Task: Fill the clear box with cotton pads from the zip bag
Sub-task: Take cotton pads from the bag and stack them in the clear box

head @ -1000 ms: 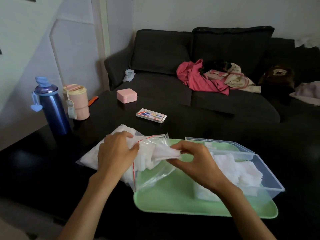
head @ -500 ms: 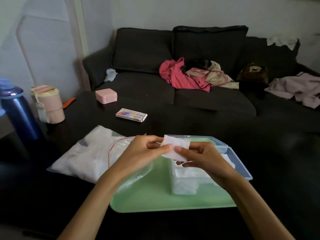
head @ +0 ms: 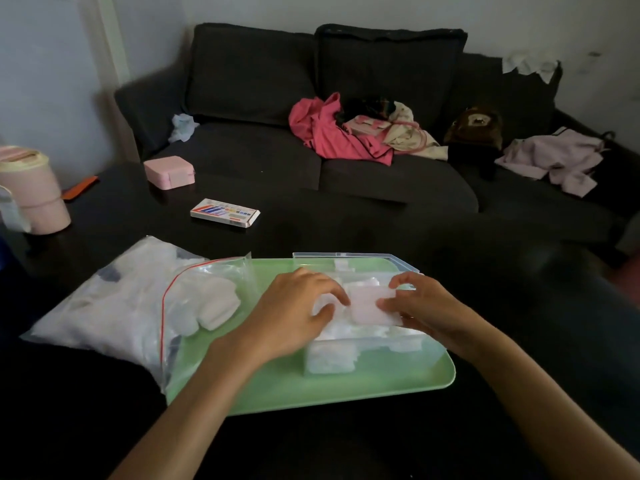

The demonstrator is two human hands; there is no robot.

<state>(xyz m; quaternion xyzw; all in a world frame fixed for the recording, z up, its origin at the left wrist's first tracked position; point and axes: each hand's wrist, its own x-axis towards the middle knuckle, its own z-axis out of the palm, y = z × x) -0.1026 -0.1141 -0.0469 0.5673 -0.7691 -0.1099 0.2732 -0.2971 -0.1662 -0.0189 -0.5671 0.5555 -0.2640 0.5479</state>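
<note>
On tray [head: 346,386], box [head: 363,351]: left hand [head: 294,317] and right hand [head: 426,310], fingers curled, both grasping one pad [head: 370,306]; bag [head: 138,306] left.

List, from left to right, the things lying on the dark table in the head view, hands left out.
Pale pink lidded cup → clear zip bag of white cotton pads → pink square case → flat white printed carton → clear plastic box on the green tray.

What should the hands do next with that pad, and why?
Probably press the pad flat onto the pile and let go. Both hands, left and right, hold it over the box, and the bag has more pads.
</note>
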